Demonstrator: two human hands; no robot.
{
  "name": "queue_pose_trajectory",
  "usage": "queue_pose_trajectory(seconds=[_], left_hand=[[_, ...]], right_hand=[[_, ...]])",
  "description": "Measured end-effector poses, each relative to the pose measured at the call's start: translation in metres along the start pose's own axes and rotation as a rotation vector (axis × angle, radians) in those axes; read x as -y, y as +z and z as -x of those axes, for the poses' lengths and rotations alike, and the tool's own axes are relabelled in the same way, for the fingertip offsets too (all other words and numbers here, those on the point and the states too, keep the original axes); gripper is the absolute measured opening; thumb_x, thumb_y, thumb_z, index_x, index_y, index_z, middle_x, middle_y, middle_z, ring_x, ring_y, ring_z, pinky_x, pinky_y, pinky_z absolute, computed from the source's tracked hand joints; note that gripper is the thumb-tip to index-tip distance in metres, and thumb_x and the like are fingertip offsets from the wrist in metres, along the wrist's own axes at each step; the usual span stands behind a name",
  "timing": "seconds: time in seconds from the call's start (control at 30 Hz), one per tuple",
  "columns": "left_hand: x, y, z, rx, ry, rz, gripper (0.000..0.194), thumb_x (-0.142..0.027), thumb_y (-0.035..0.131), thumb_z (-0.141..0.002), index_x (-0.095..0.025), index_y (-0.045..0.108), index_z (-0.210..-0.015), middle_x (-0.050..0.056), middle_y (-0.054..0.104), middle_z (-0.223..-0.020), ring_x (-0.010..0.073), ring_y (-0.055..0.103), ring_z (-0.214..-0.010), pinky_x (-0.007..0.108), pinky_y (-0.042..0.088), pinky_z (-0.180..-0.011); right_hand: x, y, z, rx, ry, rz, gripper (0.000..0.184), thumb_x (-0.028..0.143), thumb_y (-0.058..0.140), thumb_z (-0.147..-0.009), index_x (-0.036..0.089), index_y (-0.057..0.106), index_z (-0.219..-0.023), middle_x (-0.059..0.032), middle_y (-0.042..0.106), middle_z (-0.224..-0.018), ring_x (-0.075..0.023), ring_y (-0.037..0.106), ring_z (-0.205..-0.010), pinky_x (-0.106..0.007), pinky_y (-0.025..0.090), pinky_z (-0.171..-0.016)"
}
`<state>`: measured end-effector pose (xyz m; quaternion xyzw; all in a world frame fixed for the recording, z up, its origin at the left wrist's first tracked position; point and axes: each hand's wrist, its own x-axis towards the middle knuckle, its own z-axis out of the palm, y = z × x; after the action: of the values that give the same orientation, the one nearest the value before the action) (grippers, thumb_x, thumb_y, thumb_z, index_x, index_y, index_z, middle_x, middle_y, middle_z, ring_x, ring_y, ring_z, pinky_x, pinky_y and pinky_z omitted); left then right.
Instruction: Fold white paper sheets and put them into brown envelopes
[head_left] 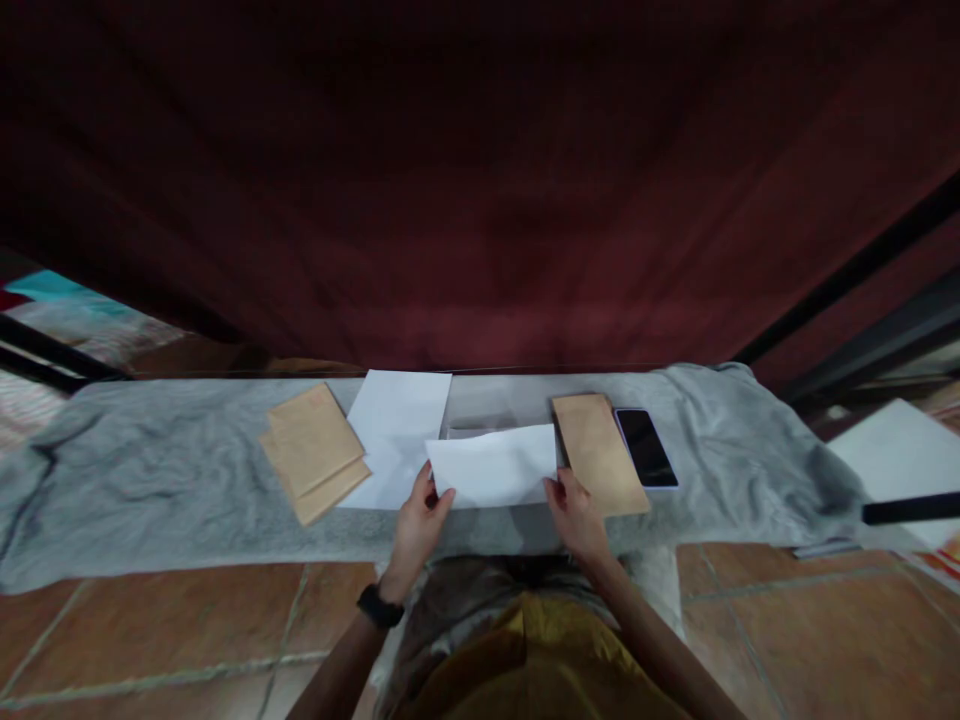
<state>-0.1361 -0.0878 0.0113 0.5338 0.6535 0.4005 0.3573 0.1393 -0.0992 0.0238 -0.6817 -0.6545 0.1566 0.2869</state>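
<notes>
A white sheet of paper [495, 466], which looks folded, is held level between my two hands. My left hand [421, 515] pinches its lower left corner, thumb on top. At the lower right corner, my right hand [576, 507] grips the same paper with thumb and fingers. Flat white sheets [401, 415] lie behind and left of my left hand, partly covered by the held paper. Just right of my right hand is a brown envelope [600, 450]. Further left, several brown envelopes [319, 440] overlap in a loose pile.
Grey plush cloth [172, 470] covers the long narrow surface. A phone [646, 447] with a dark screen lies right of the brown envelope. Behind hangs a dark red curtain [487, 250]. A black bar [911, 508] juts in at the right, and floor tiles [187, 630] show in front.
</notes>
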Motion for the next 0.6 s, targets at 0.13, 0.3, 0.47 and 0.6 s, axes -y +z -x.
queue_pose_trajectory(seconds=[0.13,0.3,0.47,0.6], left_hand=[[-0.008,0.006,-0.006,-0.029,0.049,-0.190,0.064,-0.041,0.055,-0.089,-0.019,0.040,-0.147,-0.003,0.062,-0.073,0.0166,0.060,-0.064,0.028,0.048,-0.064],[-0.009,0.013,-0.008,-0.053,0.066,-0.333,0.058,-0.035,0.052,-0.092,-0.021,0.041,-0.147,-0.003,0.060,-0.073,0.0155,0.060,-0.061,0.026,0.045,-0.060],[-0.006,0.018,-0.009,-0.079,0.142,-0.428,0.056,-0.027,0.053,-0.093,-0.020,0.041,-0.147,0.003,0.067,-0.091,0.0192,0.066,-0.077,0.030,0.053,-0.071],[-0.009,0.018,-0.006,-0.098,0.233,-0.555,0.056,-0.023,0.050,-0.094,-0.020,0.038,-0.149,0.007,0.066,-0.103,0.0198,0.066,-0.080,0.031,0.054,-0.072]], right_hand=[[0.000,0.011,0.001,-0.019,0.001,0.036,0.037,0.029,0.037,-0.098,0.013,0.052,-0.128,-0.0130,0.071,-0.101,-0.0238,0.069,-0.082,-0.034,0.052,-0.074],[-0.002,0.019,0.003,-0.028,-0.047,0.097,0.056,0.020,0.035,-0.096,0.012,0.029,-0.151,-0.0150,0.066,-0.113,-0.0266,0.067,-0.095,-0.038,0.054,-0.082],[0.000,0.021,0.003,0.002,-0.088,0.265,0.053,0.019,0.038,-0.096,0.013,0.038,-0.149,-0.0167,0.062,-0.115,-0.0273,0.066,-0.096,-0.038,0.055,-0.081],[0.002,0.021,0.006,-0.033,-0.181,0.322,0.047,0.020,0.040,-0.098,0.015,0.047,-0.144,-0.0198,0.055,-0.134,-0.0306,0.058,-0.116,-0.046,0.050,-0.096]])
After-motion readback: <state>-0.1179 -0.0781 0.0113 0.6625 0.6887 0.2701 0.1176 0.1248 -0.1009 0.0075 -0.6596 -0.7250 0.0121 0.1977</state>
